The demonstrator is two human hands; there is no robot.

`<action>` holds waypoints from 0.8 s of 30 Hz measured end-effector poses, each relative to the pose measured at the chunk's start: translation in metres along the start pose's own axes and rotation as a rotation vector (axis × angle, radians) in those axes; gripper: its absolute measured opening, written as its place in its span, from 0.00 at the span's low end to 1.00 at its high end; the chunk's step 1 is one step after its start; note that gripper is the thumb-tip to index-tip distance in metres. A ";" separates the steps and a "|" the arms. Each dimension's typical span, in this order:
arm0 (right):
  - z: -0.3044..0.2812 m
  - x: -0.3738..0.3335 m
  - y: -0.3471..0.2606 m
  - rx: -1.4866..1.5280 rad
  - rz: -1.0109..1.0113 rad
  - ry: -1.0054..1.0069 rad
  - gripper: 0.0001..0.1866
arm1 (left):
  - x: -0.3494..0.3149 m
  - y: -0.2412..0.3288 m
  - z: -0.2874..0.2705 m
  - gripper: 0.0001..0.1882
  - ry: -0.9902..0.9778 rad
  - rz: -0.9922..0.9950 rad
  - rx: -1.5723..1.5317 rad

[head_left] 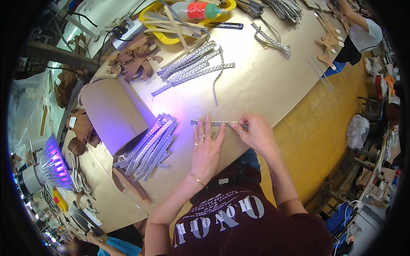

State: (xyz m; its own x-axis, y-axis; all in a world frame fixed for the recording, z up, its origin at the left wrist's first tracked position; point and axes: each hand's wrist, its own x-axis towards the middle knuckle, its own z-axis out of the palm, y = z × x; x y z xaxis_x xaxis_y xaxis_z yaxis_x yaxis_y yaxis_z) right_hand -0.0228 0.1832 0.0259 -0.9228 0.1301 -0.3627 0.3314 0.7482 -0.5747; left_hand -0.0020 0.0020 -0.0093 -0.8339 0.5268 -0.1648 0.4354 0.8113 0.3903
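A narrow silvery-grey braided strip [194,122] lies crosswise on the tan-covered table in front of me. My left hand [205,151] rests flat over it, fingers stretched out and their tips pressing the strip down. At the strip's right end, the thumb and fingers of my right hand [258,134] are closed in a pinch on it, hiding part of that end. Just left of my left hand sits a pile of similar braided strips [149,147], lit purple. Farther off, a second bundle of braided strips [192,70] is spread out with one loose thin cord.
A curved brown sheet [112,112] stands left, near a purple-lit lamp [53,166]. Brown strips [136,57], a yellow tray [171,41] with a bottle [194,10], a utility knife [226,26] and more braid [273,40] lie far off. A co-worker's arm [354,15] shows at far right.
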 end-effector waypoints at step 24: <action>-0.005 -0.013 0.016 0.159 0.101 0.068 0.09 | 0.004 0.008 -0.002 0.35 0.004 -0.008 0.099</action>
State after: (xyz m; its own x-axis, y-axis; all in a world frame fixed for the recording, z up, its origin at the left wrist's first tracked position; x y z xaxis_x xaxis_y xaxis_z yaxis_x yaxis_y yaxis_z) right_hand -0.0068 0.1969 0.0256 -0.8927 0.2468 -0.3771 0.4447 0.6175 -0.6488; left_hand -0.0021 0.0101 -0.0050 -0.8387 0.5195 -0.1636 0.4602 0.8366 0.2972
